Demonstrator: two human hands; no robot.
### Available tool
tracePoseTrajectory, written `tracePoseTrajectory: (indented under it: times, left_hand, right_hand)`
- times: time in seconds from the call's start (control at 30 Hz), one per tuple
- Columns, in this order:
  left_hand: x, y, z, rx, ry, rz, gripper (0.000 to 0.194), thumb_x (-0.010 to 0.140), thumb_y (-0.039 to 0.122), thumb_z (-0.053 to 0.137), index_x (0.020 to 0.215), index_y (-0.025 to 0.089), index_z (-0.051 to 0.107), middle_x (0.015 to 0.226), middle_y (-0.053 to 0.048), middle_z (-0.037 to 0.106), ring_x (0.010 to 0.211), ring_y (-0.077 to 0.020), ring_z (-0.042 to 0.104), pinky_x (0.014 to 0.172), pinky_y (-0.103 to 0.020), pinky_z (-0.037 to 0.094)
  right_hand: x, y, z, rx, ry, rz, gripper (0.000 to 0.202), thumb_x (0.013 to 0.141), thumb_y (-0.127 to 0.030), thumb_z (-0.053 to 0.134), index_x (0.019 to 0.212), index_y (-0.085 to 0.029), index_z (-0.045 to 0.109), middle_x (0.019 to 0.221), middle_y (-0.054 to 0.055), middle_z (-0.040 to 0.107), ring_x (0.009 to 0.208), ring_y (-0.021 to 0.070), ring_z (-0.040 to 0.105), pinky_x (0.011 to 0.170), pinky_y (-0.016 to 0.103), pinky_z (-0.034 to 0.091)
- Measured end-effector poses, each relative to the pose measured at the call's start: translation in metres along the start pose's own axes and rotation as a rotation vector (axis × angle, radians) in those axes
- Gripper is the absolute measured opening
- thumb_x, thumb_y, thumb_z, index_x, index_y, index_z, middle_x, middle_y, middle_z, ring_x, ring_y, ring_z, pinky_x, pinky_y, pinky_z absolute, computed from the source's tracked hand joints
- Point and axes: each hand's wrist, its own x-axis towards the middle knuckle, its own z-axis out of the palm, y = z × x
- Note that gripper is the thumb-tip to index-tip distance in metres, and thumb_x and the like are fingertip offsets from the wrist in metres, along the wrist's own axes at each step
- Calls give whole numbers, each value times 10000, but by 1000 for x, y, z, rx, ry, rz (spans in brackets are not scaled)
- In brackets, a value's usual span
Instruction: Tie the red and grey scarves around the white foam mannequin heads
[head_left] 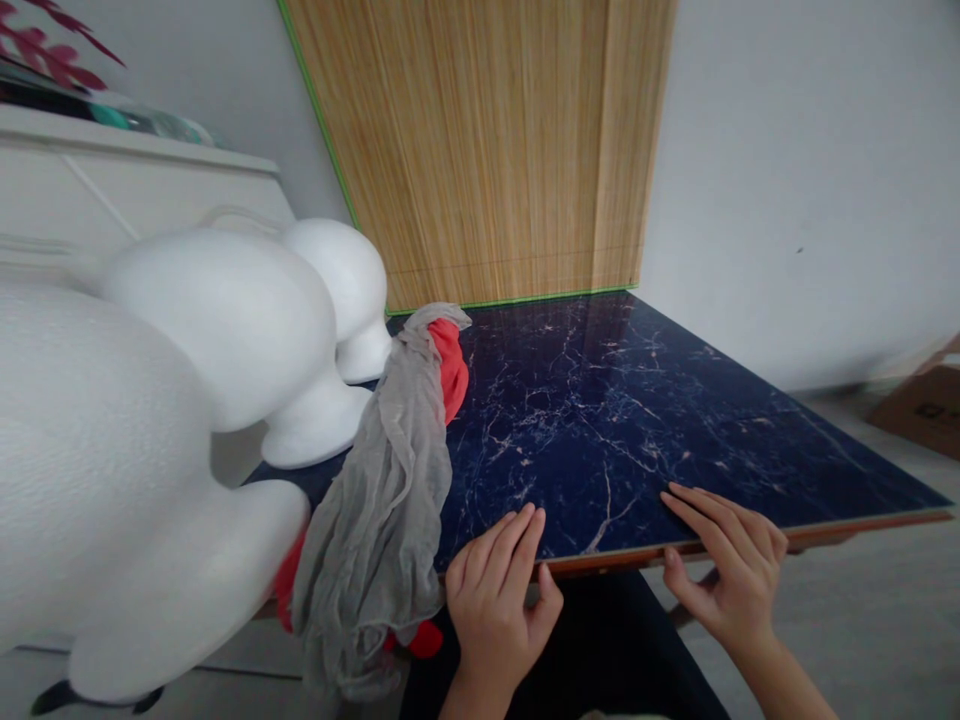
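Note:
My left hand [499, 590] rests on the near edge of the dark blue marbled table [570, 400], its fingers laid out on the top and the thumb at the rim. Farther right along the same edge lies my right hand [731, 555], fingers stretched over the top, thumb lower against the side. Neither hand holds anything. Just left of my left hand, a crumpled grey scarf [382, 470] drapes across the table and hangs over the edge. A red cloth [448, 370] shows beside and under it.
Three white foam mannequin heads [217, 320] line the table's left side. Behind them stands a white cabinet [142, 190]. A bamboo mat [487, 140] with green edging leans against the wall at the back. On the floor at far right is a cardboard box [922, 405].

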Motion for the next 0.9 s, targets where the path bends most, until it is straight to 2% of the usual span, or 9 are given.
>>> tracePoseTrajectory:
  times: [0.3,0.9]
  left_hand:
    - [-3,-2,4,38,5,36,360,854,237,521,1184,196,658,1142,-19,721,1007,-174,650,903,-326,361]
    - [-13,-4,11,12,31,6,376,871,245,505,1221,219,643,1153,-19,717,1012,-179,645,902,-351,344]
  right_hand:
    - [2,-1,0,-6,31,-20,337,827,-306,598,1148,-227,659,1117,47,702,1006,257,635,921,413,367]
    - [1,1,2,-36,63,-50,312,849,-303,565,1125,-204,673,1107,55,710,983,262,654,887,428,395]
